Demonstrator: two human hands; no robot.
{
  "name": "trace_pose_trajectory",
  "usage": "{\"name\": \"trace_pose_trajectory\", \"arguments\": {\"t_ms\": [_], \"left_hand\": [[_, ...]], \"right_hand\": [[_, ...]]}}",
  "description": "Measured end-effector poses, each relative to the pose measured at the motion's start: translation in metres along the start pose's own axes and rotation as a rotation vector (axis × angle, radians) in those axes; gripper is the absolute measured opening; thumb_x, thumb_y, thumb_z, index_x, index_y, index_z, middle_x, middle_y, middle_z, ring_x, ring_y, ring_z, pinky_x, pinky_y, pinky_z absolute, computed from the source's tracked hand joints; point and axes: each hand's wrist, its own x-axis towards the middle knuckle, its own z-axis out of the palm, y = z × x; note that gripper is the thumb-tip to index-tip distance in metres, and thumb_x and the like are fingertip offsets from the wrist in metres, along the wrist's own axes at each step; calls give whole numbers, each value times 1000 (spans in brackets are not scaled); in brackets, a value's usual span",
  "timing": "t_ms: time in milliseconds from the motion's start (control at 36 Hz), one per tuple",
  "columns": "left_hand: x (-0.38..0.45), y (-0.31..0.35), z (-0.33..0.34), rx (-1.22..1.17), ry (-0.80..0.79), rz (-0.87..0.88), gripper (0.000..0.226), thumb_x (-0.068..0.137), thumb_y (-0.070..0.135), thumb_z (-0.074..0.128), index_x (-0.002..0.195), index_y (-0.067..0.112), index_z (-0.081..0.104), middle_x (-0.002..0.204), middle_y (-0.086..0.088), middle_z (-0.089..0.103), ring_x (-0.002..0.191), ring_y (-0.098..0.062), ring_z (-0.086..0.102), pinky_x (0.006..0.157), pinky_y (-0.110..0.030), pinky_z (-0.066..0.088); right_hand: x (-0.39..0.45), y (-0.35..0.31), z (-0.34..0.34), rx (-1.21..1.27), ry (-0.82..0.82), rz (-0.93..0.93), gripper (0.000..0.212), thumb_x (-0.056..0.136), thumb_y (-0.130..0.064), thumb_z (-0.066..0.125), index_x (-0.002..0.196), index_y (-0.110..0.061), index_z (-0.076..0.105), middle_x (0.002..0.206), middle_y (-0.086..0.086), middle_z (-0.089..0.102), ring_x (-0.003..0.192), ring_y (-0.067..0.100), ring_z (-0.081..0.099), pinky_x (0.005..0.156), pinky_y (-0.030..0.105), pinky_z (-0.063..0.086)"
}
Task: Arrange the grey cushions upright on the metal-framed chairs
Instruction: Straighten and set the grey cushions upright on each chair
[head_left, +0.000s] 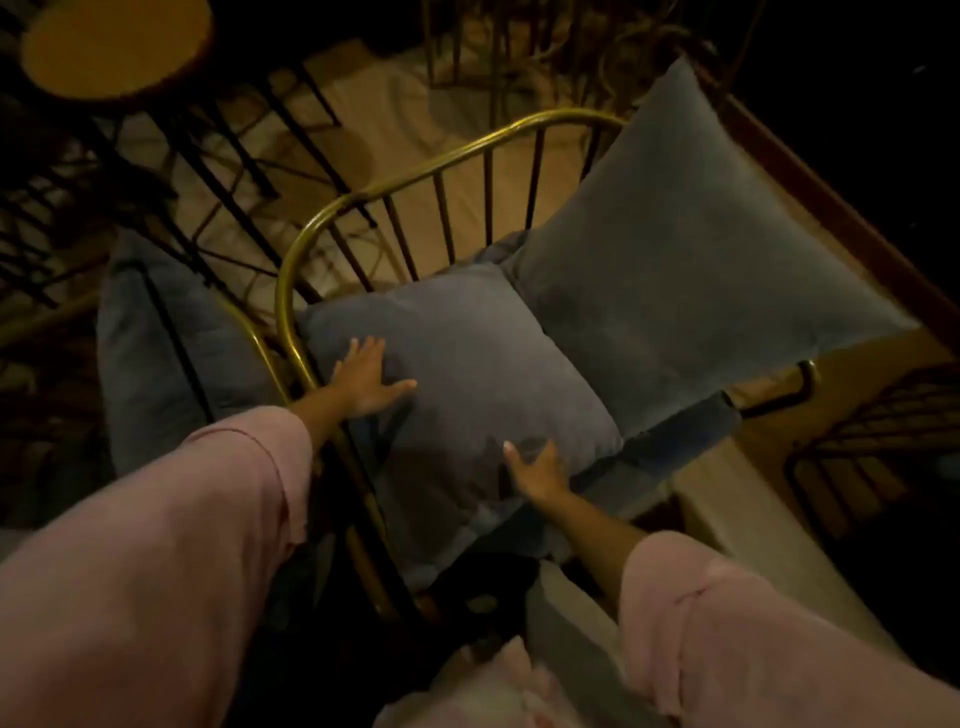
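**Both hands on the small grey cushion, which lies against the chair's side rail**

The person leans over a metal-framed chair (291, 291) with a curved brass-coloured rail and thin dark bars. Two grey cushions are on it. The large cushion (691, 260) leans at the far right side of the chair and looks already more or less upright, with one corner pointing up. The small cushion (457, 374) lies in front of it, tilted, and its left edge is close beside the curved rail.

The left hand (366, 379) rests flat on the left part of the small cushion, with the fingers spread; it presses and does not close around anything. The right hand (540, 470) is at the lower right edge of the same cushion, with the thumb on top. The other fingers seem to go under the edge, but the light is poor and I cannot tell if they really grasp the fabric. Both sleeves are pink.

In my judgement, the step in hand is the placing of the small cushion: it is on the chair but it is not yet upright. The next move probably calls for lifting the near edge with the right hand, while the left hand keeps the far side steady against the rail, so that the cushion stands on one edge and leans on the bars.

A second chair (171, 332) with another grey cushion (130, 358) is at the left, partly in the dark, and a round wooden table (114, 47) is at the top left.
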Motion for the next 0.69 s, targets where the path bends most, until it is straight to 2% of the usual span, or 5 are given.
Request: {"name": "trace_pose_trajectory", "arguments": {"t_ms": [167, 361, 500, 611, 694], "left_hand": [[30, -10, 6, 24, 63, -34, 97, 86, 59, 57, 154, 10, 9, 165, -10, 3, 152, -32, -1, 120, -54, 2], [77, -16, -14, 145, 72, 18, 106, 80, 76, 45, 154, 12, 7, 165, -9, 6, 152, -27, 1, 122, -49, -1], [108, -37, -40, 105, 169, -93, 102, 77, 83, 31, 145, 7, 35, 151, -21, 39, 137, -39, 38, 115, -52, 28], [114, -40, -49, 42, 121, -226, 98, 80, 77, 43, 148, 7, 31, 151, -23, 38, 136, -42, 40, 112, -49, 32], [116, -37, -57, 43, 71, -279, 118, 62, 95, 38, 145, 11, 36, 148, -21, 43, 133, -42, 44, 111, -50, 36]], "right_hand": [[11, -8, 21, 153, -20, 174, 106, 89, -62, 56, 157, -14, -11, 163, 24, -12, 151, 40, 8, 121, 48, 19], [37, -12, 40, 302, 83, 332, 114, 80, -72, 58, 154, -34, -19, 162, 21, -22, 151, 41, 6, 119, 52, 21], [43, -3, 42, 474, 186, 442, 129, 70, -72, 70, 154, -31, -19, 165, 19, 0, 148, 42, 23, 116, 52, 26], [63, 15, 54, 694, 194, 507, 167, 25, -95, 67, 151, -37, -23, 166, 5, 11, 144, 36, 33, 115, 56, 32], [51, 3, 43, 800, 158, 495, 159, 39, -80, 81, 151, -37, -23, 166, 0, 9, 145, 33, 31, 116, 55, 32]]}}
